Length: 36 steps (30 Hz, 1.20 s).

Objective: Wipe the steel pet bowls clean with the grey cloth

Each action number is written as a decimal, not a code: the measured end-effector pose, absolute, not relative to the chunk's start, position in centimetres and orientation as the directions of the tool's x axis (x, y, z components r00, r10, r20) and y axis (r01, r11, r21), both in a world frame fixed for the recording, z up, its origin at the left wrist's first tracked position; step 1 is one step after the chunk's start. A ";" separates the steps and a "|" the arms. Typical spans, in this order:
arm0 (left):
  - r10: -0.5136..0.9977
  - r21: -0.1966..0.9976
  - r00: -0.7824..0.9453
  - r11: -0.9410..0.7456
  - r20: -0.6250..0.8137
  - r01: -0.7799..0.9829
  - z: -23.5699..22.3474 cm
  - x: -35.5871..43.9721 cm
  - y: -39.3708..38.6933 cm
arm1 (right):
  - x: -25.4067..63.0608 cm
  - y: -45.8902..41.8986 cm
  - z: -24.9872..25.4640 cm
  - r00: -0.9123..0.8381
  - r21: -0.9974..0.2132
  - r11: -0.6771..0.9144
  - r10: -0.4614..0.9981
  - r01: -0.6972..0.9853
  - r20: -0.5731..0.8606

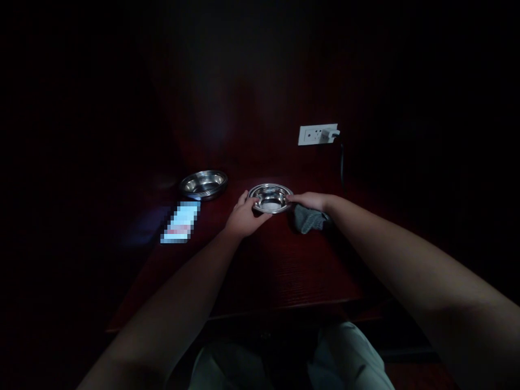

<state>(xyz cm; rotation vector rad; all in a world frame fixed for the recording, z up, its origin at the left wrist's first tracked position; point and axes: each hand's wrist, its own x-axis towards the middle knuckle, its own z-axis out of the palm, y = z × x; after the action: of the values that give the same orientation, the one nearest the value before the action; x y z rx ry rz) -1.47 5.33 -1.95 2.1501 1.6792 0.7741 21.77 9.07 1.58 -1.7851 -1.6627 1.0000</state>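
Observation:
A shiny round metal bowl [271,205] is held between my two hands over the dark red table. My left hand [244,218] grips its left rim, thumb over the edge. On the opposite side my right hand [311,201] has its thumb on the rim; its other fingers are hidden. Just below my right hand lies a crumpled grey-green cloth [307,219]. Whether the bowl rests on the table or is slightly lifted, I cannot tell.
Other metal bowls, seemingly stacked [203,185], stand at the back left. A lit, blurred phone-like screen [181,222] lies in front of them. A white wall socket [312,135] holds a plug with a dark cable [342,165]. The table [280,271] has its front edge near my legs.

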 end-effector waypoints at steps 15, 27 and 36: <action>0.949 0.564 0.195 -0.305 0.248 0.767 -1.8 -1.5 5.3 | 20.8 9.1 -1.1 -0.044 -0.892 -0.069 0.994 0.446 -0.098; 0.944 0.462 0.186 -0.297 0.272 0.835 -1.7 -0.1 4.8 | 20.9 9.6 -1.1 0.013 -0.916 -0.081 0.996 0.393 -0.083; 0.944 0.379 0.165 -0.269 0.286 0.885 -1.7 3.9 8.4 | 22.2 9.9 -1.3 0.235 -0.922 -0.084 0.972 0.377 0.007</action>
<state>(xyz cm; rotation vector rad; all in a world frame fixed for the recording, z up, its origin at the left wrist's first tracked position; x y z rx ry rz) 3.92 8.39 -1.67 2.2997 1.8180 0.7159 22.17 9.92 -1.28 -1.6240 -1.2844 0.8460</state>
